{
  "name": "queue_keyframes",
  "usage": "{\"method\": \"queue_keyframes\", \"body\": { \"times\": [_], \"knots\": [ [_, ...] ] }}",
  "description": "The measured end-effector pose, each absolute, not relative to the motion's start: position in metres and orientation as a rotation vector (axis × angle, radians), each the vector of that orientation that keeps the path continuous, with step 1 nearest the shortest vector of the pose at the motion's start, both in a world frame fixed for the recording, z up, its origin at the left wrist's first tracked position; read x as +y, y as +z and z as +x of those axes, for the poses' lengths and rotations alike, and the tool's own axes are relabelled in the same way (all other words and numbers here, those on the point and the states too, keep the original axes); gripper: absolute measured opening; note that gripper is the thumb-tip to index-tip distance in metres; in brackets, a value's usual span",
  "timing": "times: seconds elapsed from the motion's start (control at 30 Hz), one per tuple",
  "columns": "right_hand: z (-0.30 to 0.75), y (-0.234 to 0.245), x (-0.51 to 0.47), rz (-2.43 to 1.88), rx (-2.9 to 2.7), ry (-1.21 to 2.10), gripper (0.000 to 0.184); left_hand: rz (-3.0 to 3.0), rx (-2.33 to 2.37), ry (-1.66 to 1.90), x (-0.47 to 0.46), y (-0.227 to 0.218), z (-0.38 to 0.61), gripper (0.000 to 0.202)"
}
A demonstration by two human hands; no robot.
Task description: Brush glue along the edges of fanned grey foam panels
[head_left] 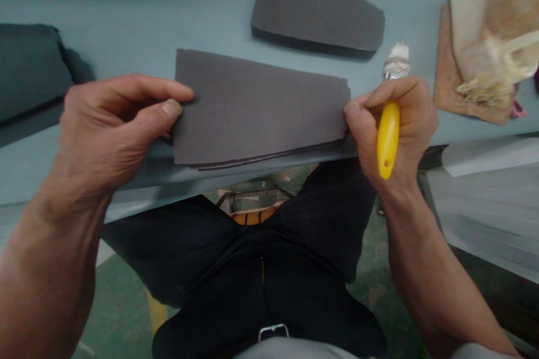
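Observation:
A tapered dark grey sheet (261, 109), with the edges of further layers showing under its near side, spans the space between my hands at the table's front edge. My left hand (113, 123) pinches its wide left end between thumb and forefinger. At the narrow right end, my right hand (393, 118) grips the sheet's edge with thumb and forefinger. That same hand also carries a brush (388, 140) with a yellow handle; its white-coated bristles point away from me. Beyond the sheet lies a thicker stack of similar tapered grey pieces (318, 8).
Dark folded material (31, 73) lies at the left of the blue-grey table (138, 17). On the right, a whitish glue-smeared container (492, 22) stands on a brown board (446, 78). White sheeting (488, 190) lies below it. My legs are under the table edge.

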State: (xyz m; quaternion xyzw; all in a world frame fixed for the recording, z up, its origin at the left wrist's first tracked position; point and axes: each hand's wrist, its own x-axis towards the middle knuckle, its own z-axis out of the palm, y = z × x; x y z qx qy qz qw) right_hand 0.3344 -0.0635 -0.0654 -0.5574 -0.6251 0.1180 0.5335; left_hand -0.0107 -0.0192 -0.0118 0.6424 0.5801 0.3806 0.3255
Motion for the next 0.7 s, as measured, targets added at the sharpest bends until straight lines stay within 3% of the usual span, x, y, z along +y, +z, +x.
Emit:
{"method": "queue_keyframes", "body": {
  "times": [0.7],
  "knots": [
    [0.3357,-0.0660,-0.0643,-1.285,-1.583,0.257,0.026,1.764,1.445,0.987,-0.0174,-0.0176,-0.0148,0.026]
  ]
}}
